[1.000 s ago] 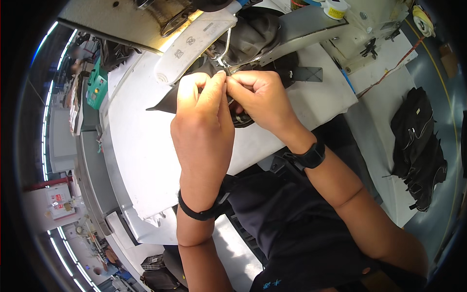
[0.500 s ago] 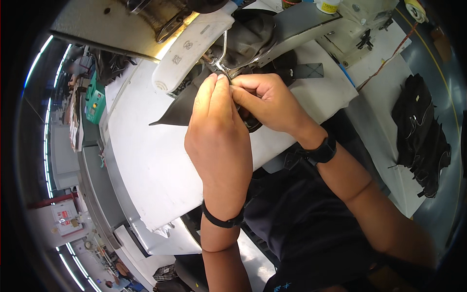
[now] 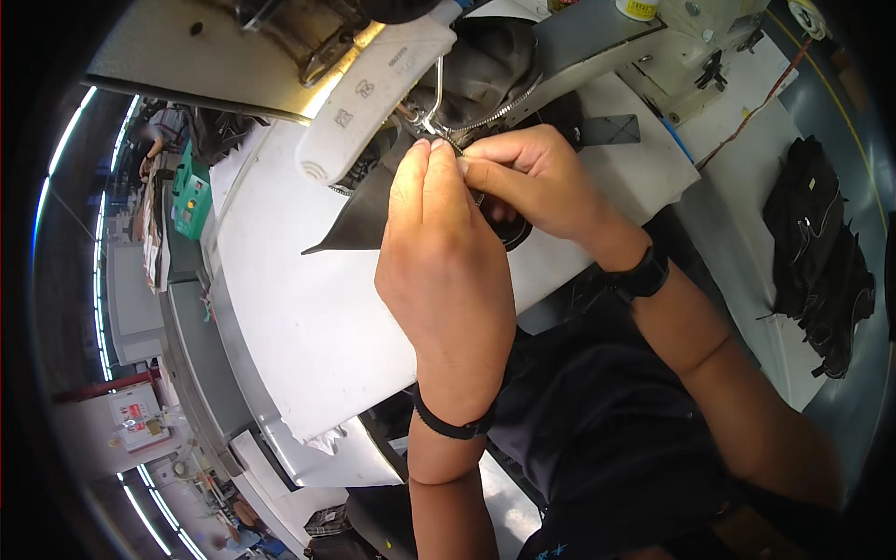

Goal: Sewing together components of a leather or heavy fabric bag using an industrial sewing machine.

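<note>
At the sewing machine's needle area, below its light plastic guard (image 3: pixel 364 93) and metal foot (image 3: pixel 427 119), lies a dark fabric piece (image 3: pixel 359 219) with a zipper (image 3: pixel 495 112). My left hand (image 3: pixel 443 271) has its fingertips pressed together on the zipper tape near the foot, the fingers pointing forward. Beside it, my right hand (image 3: pixel 546 191) pinches the same tape between thumb and index finger, with the other fingers curled. The exact bit between my fingertips is mostly hidden. A bunched dark fabric (image 3: pixel 481 61) lies behind the foot.
The white table (image 3: pixel 294 327) surrounds the work. The machine's bed (image 3: pixel 597 37) runs to the back right. A pile of dark fabric pieces (image 3: pixel 812 252) lies at the right. A green box (image 3: pixel 189 201) stands at the left, with a distant person (image 3: pixel 154 145) beyond it.
Both my hands have shifted to the right in the view, still at the zipper. My left hand's fingers are straighter and more upright, and more of the dark flap shows left of them.
</note>
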A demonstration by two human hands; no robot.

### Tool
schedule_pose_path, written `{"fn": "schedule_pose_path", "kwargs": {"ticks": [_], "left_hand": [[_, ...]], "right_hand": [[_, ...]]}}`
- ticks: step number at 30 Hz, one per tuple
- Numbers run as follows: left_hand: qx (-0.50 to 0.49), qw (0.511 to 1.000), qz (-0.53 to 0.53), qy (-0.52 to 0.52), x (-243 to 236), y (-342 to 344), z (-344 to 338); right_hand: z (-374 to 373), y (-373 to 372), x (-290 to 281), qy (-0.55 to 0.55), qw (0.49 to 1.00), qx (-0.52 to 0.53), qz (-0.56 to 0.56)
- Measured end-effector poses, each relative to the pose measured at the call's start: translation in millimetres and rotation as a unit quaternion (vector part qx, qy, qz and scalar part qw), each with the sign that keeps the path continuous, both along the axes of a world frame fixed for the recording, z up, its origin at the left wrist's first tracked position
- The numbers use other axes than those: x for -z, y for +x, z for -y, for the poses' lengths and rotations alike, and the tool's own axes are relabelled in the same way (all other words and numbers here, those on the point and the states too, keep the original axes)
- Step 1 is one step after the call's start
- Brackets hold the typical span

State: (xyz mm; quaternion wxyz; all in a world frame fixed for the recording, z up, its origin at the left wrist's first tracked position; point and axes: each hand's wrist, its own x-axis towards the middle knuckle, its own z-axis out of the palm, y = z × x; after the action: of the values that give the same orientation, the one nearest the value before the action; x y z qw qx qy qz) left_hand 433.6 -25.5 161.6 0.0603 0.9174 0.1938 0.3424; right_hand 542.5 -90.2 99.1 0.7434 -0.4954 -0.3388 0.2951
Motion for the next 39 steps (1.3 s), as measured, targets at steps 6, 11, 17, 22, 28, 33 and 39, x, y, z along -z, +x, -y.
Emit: {"fn": "schedule_pose_path", "kwargs": {"ticks": [6,11,17,22,28,33,39], "left_hand": [[0.005,1.0,-0.004,0.0,1,-1,-1],[0.004,0.999,-0.017,0.029,0,-1,1],[-0.005,0.999,-0.02,0.034,1,1,1],[0.004,0.999,-0.026,0.033,1,1,4],[-0.014,0.998,-0.033,-0.058,1,-5,13],[-0.015,0.998,-0.031,-0.061,1,-6,12],[-0.027,0.993,-0.023,-0.112,-2,-6,8]], "right_hand": [[0,2,0,-0.009,1.0,-0.011,0.006],[-1,4,-3,-0.021,0.999,-0.028,0.012],[-3,8,-5,-0.017,0.999,-0.041,0.003],[-4,5,-3,-0.015,0.999,-0.04,-0.011],[1,-2,6,0.003,0.999,0.005,0.036],[1,0,12,0.001,0.999,0.005,0.039],[0,-3,5,0.013,0.999,0.024,0.042]]}}
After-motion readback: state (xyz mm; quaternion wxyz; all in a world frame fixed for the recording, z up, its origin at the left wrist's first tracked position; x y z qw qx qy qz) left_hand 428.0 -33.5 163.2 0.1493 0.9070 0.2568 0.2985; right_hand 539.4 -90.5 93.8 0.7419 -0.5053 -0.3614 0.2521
